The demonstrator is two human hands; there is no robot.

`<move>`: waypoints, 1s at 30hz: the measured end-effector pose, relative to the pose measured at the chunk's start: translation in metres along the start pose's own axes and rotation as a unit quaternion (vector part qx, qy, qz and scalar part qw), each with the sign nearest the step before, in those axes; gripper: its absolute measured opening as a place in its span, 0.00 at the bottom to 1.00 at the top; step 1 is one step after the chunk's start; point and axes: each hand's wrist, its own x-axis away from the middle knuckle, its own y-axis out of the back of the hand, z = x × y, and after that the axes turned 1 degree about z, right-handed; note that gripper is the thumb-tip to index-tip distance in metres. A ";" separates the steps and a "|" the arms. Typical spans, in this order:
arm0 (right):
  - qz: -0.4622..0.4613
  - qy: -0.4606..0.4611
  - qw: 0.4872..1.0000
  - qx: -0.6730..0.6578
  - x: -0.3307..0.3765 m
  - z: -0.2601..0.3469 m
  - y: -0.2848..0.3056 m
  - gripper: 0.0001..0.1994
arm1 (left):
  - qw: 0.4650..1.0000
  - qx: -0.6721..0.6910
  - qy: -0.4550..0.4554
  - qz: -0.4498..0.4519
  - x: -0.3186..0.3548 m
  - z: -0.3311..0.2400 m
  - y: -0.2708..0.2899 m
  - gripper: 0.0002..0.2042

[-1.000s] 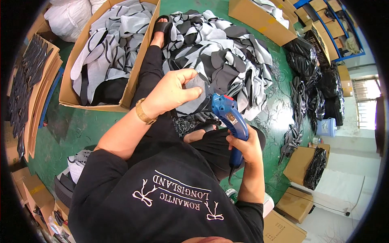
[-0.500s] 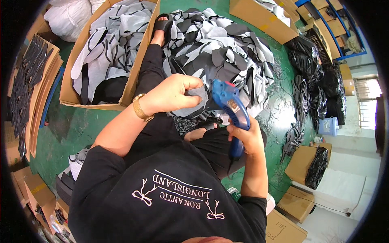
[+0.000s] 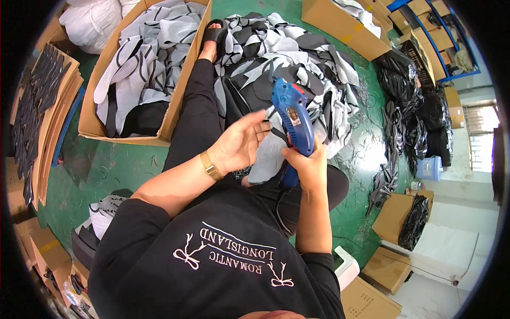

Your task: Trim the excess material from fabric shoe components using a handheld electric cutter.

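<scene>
My right hand (image 3: 308,162) is wrapped round the handle of blue electric scissors (image 3: 293,114), whose head points away from me over the fabric pile. A dark cord hangs down from the handle. My left hand (image 3: 241,141) is just left of the tool, palm turned inward, with thumb and fingers apart and fingers loosely bent. Next to those fingertips hangs a light grey fabric piece (image 3: 267,157), partly behind the tool; what holds it up is hidden. Beyond the hands a large heap of grey and black fabric pieces (image 3: 287,64) covers the floor.
At the left a cardboard box (image 3: 178,114) is full of similar pieces. My outstretched leg (image 3: 199,101) lies between box and heap. Black plastic bags (image 3: 406,77) and a pale blue bucket (image 3: 429,167) stand to the right. Dark offcuts litter the green floor (image 3: 366,154).
My left hand has gone from a pinch on the grey fabric to loosely spread fingers, moving nearer my body. The scissors have shifted slightly left and turned more upright, and more of the grey piece shows.
</scene>
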 end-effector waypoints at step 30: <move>0.051 -0.112 0.989 -0.085 0.050 -0.010 0.029 0.13 | 0.933 -0.194 -0.280 -0.120 -0.013 -0.012 -0.021 0.09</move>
